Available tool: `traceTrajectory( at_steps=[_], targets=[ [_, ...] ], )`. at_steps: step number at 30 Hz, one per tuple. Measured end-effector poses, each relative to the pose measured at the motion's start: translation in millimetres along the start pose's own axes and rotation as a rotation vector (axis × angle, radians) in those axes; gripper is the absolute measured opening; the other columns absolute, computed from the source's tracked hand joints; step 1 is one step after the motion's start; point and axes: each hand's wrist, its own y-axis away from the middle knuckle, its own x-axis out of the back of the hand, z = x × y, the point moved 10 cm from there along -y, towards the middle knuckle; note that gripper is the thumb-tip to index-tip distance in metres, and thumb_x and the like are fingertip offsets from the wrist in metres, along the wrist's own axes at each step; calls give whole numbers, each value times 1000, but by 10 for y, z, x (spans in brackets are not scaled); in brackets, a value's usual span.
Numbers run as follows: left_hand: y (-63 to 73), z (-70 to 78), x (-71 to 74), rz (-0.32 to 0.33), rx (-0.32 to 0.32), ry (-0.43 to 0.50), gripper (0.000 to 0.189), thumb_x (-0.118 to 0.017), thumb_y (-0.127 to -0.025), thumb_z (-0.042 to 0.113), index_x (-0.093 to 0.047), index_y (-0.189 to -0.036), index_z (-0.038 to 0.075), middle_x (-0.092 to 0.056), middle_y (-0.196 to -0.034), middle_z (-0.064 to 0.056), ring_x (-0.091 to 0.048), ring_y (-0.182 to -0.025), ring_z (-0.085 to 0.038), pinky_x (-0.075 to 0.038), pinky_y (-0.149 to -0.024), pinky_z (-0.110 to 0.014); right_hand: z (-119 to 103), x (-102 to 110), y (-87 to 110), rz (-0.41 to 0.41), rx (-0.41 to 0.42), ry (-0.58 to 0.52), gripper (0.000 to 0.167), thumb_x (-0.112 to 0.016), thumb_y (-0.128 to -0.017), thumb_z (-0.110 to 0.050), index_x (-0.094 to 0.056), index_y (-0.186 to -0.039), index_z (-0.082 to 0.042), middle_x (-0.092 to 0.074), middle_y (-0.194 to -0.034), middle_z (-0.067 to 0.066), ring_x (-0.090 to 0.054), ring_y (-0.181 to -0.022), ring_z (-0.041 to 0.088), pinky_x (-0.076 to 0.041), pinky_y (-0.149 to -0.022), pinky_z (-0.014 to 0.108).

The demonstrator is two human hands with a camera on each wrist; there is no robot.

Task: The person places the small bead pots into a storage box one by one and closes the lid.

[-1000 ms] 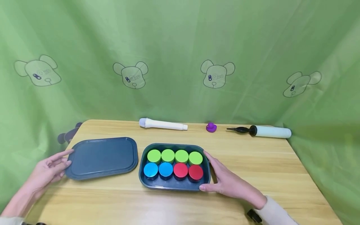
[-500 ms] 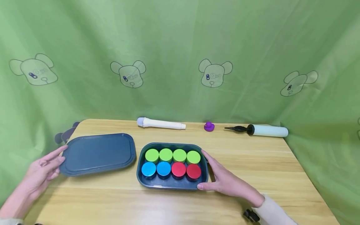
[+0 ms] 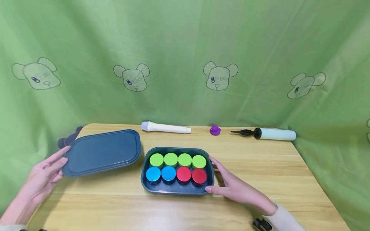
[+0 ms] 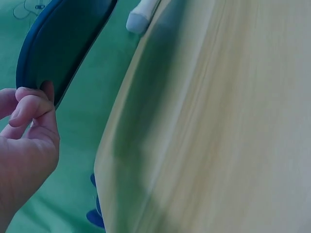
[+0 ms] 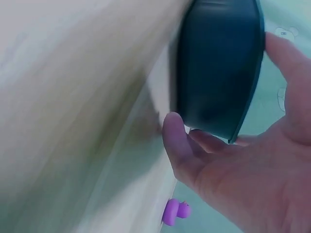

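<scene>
My left hand pinches the left end of a dark blue lid, thumb on top. The lid is tilted and raised off the table, its shadow below; in the left wrist view the lid shows dark from its underside. A matching dark blue box stands at the table's middle. My right hand grips its right end, thumb at the near corner and fingers at the far one. Inside stand several round-capped jars: a back row of green caps, then blue caps and red caps in front.
Along the back edge of the wooden table lie a white microphone, a purple rubber duck and a hand pump with a black nozzle. Green curtain with bear prints hangs behind and at both sides.
My left hand has lifted the lid from the table, its far and right side rising and tilting up toward the back. The box and my right hand have stayed in place.
</scene>
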Motion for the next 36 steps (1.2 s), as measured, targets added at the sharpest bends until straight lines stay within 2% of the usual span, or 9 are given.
traceTrajectory(
  at_steps=[3, 6, 13, 14, 16, 20, 26, 30, 36],
  targets=[
    [-38, -13, -96, 0, 4, -13, 51, -43, -112, -12, -68, -150, 12, -71, -135, 6, -54, -62, -4, -37, -50, -20, -38, 52, 26, 28, -2, 29, 94, -77, -105, -30, -17, -175, -13, -34, -171, 25, -49, -146, 47, -52, -109, 57],
    [-79, -32, -172, 9, 13, -42, 50, -44, -112, -11, -68, -150, 13, -69, -124, 5, -55, -62, -3, -39, -50, -19, -69, 115, 41, 89, 4, 85, 77, -71, -109, -31, -31, -171, -11, -41, -168, 23, -53, -143, 45, -52, -109, 58],
    [-172, -185, -340, 30, 28, -66, 47, -49, -112, -10, -70, -148, 13, -60, -147, 9, -56, -65, -1, -45, -52, -16, -180, 275, 68, 276, 70, 169, 46, -65, -112, -17, -57, -155, -3, -59, -153, 15, -65, -131, 35, -56, -104, 52],
    [-187, -222, -373, 32, 32, -63, 47, -50, -111, -10, -70, -147, 13, -61, -147, 10, -56, -65, -1, -44, -52, -16, -205, 305, 73, 306, 81, 183, 42, -66, -111, -15, -61, -151, -2, -61, -151, 14, -65, -130, 33, -57, -103, 52],
    [-215, -293, -442, 35, 41, -68, 47, -50, -112, -9, -71, -147, 14, -64, -135, 8, -56, -64, -1, -43, -51, -16, -248, 350, 78, 355, 100, 210, 36, -66, -110, -12, -66, -145, 0, -63, -149, 15, -66, -129, 33, -57, -102, 52],
    [-253, -375, -588, 27, 46, -99, 47, -51, -112, -7, -71, -147, 17, -63, -116, 7, -54, -63, 0, -39, -51, -15, -270, 372, 36, 392, 106, 222, 32, -66, -109, -7, -71, -140, 0, -62, -151, 17, -65, -130, 34, -56, -103, 54],
    [-347, -495, -794, 15, 66, -129, 46, -55, -112, -4, -70, -149, 19, -60, -136, 7, -52, -64, 2, -39, -51, -12, -227, 378, -41, 445, 98, 184, 25, -66, -105, -1, -76, -128, -4, -65, -146, 12, -62, -135, 34, -56, -105, 54],
    [-419, -629, -901, 25, 91, -134, 44, -57, -111, -3, -72, -147, 20, -60, -127, 5, -52, -63, 1, -39, -50, -12, -214, 369, -84, 485, 112, 138, 22, -66, -107, -4, -77, -126, -7, -70, -139, 8, -65, -129, 31, -56, -104, 55],
    [-501, -815, -1048, 16, 122, -140, 45, -59, -111, -2, -71, -149, 20, -61, -116, 1, -52, -63, -1, -37, -50, -12, -305, 381, -114, 568, 156, 100, 23, -66, -111, -17, -74, -132, -10, -73, -133, 2, -63, -130, 26, -47, -112, 55]
  ],
)
